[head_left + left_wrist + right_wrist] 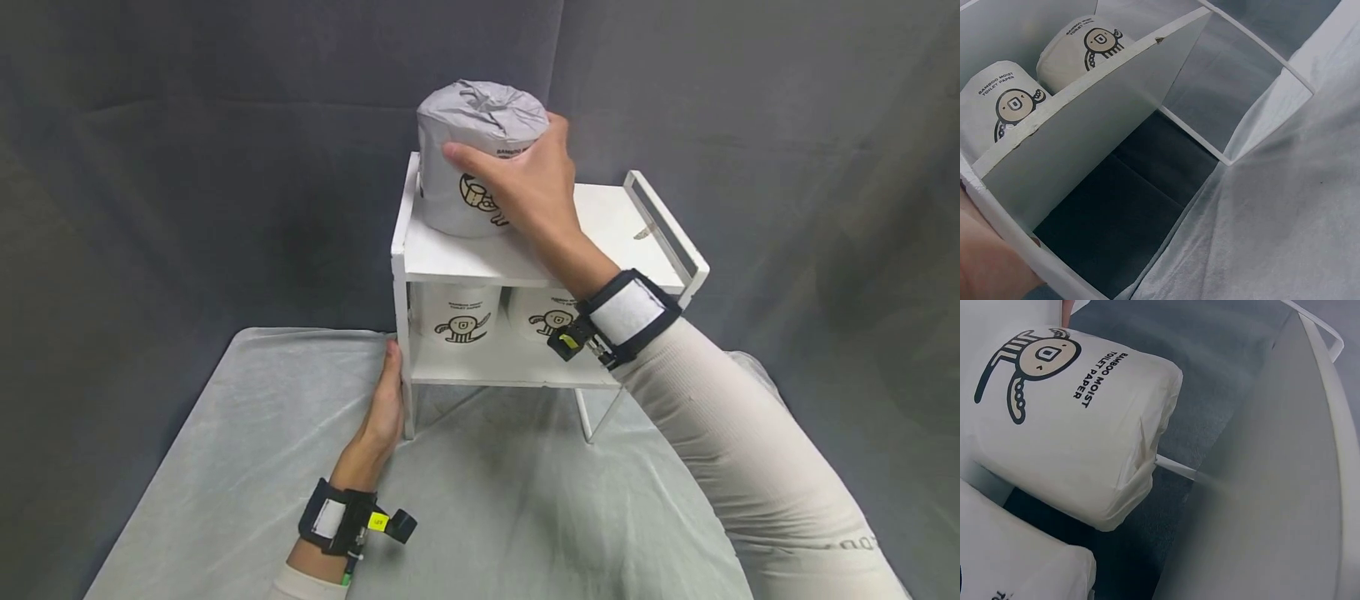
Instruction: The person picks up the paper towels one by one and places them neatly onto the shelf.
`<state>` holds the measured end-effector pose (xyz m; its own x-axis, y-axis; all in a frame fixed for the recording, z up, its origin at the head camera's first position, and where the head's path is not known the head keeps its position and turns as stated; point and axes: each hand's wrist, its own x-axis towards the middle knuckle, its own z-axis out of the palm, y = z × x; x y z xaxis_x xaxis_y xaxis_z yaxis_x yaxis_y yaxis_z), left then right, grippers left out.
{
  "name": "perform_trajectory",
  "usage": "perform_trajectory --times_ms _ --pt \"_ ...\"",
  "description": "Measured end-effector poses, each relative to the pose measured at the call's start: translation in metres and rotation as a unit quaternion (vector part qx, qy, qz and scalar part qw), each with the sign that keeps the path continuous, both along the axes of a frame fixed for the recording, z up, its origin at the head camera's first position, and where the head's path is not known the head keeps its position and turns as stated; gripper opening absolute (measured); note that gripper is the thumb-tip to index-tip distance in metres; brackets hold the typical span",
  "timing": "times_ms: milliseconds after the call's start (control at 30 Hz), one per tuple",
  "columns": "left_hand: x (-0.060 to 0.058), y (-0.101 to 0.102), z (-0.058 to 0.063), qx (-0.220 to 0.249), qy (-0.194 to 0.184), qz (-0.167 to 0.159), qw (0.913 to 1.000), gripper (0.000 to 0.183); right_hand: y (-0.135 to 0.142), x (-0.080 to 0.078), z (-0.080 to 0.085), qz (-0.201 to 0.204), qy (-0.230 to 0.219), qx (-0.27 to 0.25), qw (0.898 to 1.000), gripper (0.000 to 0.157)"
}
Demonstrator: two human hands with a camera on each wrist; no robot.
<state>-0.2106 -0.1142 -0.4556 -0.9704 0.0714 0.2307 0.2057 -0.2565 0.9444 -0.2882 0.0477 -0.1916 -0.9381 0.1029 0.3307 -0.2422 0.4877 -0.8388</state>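
Note:
In the head view my right hand [536,179] grips a paper-wrapped toilet roll [457,187] from its right side, thumb across the front. This roll stands at the left end of the top board of a small white shelf [615,225]. My left hand [382,408] holds the shelf's left side low down, its thumb along the outer edge and most fingers hidden. Two more wrapped rolls, a left one [461,312] and a right one [536,312], stand on the lower board. The right wrist view shows the lower left roll [1072,425] close up.
A pale cloth [262,400] covers the table under the shelf. Thin wire legs [588,429] support the shelf's right side, and a raised rail [663,221] bounds its top right end. Grey fabric [300,167] hangs close behind.

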Motion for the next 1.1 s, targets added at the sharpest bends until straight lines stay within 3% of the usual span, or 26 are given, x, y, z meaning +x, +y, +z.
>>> perform_trajectory --times_ms 700,1100 --pt "0.001 -0.002 -0.001 -0.008 0.003 0.003 1.0000 0.087 -0.015 -0.002 -0.004 0.003 0.038 0.009 0.999 0.108" --pt "0.001 -0.002 0.000 -0.004 0.011 0.000 0.9999 0.085 -0.016 -0.001 -0.002 0.002 0.037 0.006 0.999 0.110"
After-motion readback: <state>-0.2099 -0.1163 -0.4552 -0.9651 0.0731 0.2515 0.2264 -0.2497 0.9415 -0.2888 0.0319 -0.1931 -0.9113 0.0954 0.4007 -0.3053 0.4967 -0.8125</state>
